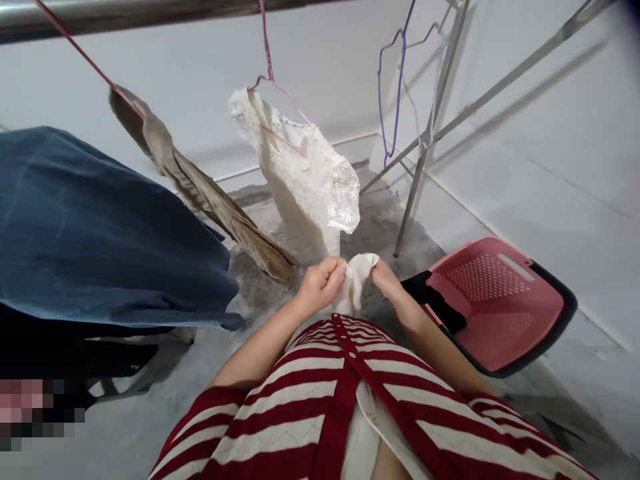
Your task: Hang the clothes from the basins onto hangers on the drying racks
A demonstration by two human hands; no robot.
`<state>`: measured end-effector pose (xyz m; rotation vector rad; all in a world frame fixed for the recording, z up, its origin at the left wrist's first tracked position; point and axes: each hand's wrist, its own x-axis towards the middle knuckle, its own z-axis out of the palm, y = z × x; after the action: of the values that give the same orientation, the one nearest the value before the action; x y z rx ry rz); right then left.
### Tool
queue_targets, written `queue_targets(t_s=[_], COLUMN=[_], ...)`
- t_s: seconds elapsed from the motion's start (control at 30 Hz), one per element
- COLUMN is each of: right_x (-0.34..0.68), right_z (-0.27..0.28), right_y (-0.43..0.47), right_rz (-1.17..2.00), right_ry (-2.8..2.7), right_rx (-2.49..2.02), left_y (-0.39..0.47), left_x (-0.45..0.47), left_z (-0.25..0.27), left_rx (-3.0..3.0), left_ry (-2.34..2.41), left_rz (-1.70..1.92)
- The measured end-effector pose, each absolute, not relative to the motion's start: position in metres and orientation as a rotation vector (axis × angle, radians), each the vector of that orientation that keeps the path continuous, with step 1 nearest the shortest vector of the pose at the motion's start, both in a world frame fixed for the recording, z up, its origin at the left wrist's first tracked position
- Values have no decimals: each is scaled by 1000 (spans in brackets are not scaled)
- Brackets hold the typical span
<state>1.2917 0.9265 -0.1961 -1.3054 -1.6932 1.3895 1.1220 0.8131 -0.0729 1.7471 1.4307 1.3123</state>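
Note:
In front of my striped cardigan, a piece of white cloth (357,279) is stretched between my two hands. My left hand (324,283) is closed in a fist on one side of it. The fingers of my right hand (386,275) pinch its other side and are partly hidden. Just beyond hangs a white lace top (313,167) on a pink hanger (271,67). Its lower end passes behind my left hand, and I cannot tell whether the held cloth is part of it.
A pink basket (487,300) with a dark rim stands at right, a black garment (437,303) over its edge. Brown trousers (200,183) and a blue garment (100,220) hang at left. Purple hanger (400,93) and metal rack legs (425,147) are at back right, under a metal rail (150,17).

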Motion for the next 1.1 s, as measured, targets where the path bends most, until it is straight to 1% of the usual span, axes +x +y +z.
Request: queue_targets(t_s=[0.1,0.17,0.27,0.33,0.37,0.47,0.53,0.6,0.67,0.77,0.83,0.97,1.03,1.1], right_x=[1304,1311,1312,1305,1299,1281,1275,1278,1289,1310,1319,1319,1315,1312], right_z=[-183,-164,-133,-122,-122,-135,-147,-154,-155,-148,-142,-131,-126,-124], right_y=[928,920,899,885,880,876,881,890,900,910,912,910,909,909], right_rz=[1289,1254,1416,1526,1521,1311,1150,1084,1142,1354,1467,1551,1523,1444], right_ry=[-1540,-1534,-1734,-1922,-2007,-2149,-2134,-2093,-2066,-2021,-1963,-1977,-2037,-1977], right_rx=[-1478,-1416,-1144,-1020,-1009,-1160,-1250,-1239,-1200,-1165,-1109,-947,-875,-919], left_y=[822,831,845,851,852,853,852,851,851,850,850,854,858,859], left_x=[1121,1123,1127,1130,1131,1133,1133,1131,1126,1119,1118,1122,1124,1124], left_z=[-79,-82,-85,-84,-83,-79,-75,-73,-74,-78,-82,-84,-82,-81], left_rx=[1604,1567,1550,1561,1570,1584,1579,1556,1533,1534,1421,865,687,604], left_ry=[1497,1527,1542,1541,1540,1519,1491,1491,1559,1724,1748,1442,1328,1313], left_rz=[1317,1299,1282,1276,1272,1254,1243,1261,1321,1447,1530,1608,1627,1649])
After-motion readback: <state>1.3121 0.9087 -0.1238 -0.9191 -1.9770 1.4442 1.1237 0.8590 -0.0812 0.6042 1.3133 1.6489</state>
